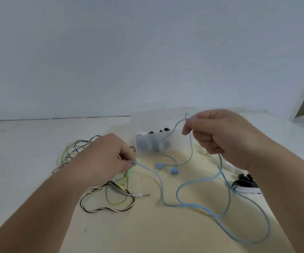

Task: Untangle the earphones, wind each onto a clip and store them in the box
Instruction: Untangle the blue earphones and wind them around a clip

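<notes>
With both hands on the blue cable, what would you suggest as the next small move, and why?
Probably raise the right hand a little and draw the blue cable taut away from the left hand. It lies in loose loops on the table, and its earbuds look clear of the green and striped tangle, so straightening seems sensible before winding.

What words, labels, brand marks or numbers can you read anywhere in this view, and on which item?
No readable text in this view.
Translucent box: no label or print shows.
Blue earbuds: no brand mark shows.
Black-and-white clip: blurred, no marking can be made out.
Blue earphone cable, pinched by the left hand and right hand: plain.
</notes>
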Demonstrator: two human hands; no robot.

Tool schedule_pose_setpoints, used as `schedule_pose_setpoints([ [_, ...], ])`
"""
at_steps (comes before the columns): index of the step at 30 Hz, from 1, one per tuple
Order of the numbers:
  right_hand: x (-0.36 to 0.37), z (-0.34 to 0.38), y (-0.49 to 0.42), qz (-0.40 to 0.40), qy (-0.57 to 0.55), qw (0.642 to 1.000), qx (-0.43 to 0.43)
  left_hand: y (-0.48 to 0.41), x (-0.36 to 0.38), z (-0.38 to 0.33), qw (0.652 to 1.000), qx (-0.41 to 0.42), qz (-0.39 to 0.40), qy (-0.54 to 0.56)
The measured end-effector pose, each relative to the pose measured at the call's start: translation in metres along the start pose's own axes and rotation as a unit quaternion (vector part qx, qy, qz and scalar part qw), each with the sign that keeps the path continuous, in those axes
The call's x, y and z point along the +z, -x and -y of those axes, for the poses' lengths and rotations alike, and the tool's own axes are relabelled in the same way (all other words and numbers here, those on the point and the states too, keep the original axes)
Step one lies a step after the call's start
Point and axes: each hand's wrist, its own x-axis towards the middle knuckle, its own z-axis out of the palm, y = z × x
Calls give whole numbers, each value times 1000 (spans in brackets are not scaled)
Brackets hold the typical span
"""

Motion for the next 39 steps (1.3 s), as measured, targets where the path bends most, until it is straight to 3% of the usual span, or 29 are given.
schedule_pose_setpoints([
  [4,22,-4,6,67,132,989,-7,2,-4,-10,990,31,-112,80],
  [9,41,-12,8,140,201,969,-39,4,-1,-23,971,68,-152,169],
  [11,40,-12,7,128,172,976,-47,4,0,-23,974,54,-136,172],
  [16,23,-9,-2,31,-46,998,-25,3,-4,-16,986,30,-74,150],
  [23,21,-10,-4,19,-93,994,-47,6,-10,-18,967,18,-70,246],
  [27,20,-12,-6,-1,-80,995,-61,10,-13,-12,993,34,-45,107],
  [30,15,-13,-7,-23,-78,995,-63,9,-14,-11,997,2,-39,72],
  [34,3,-4,2,43,84,994,-49,7,-11,-5,999,-37,-31,21],
  [36,2,-1,8,99,155,982,-31,5,-7,-4,996,-16,-85,-25],
  [39,5,-1,9,128,115,985,-19,7,1,-23,977,79,-179,90],
])
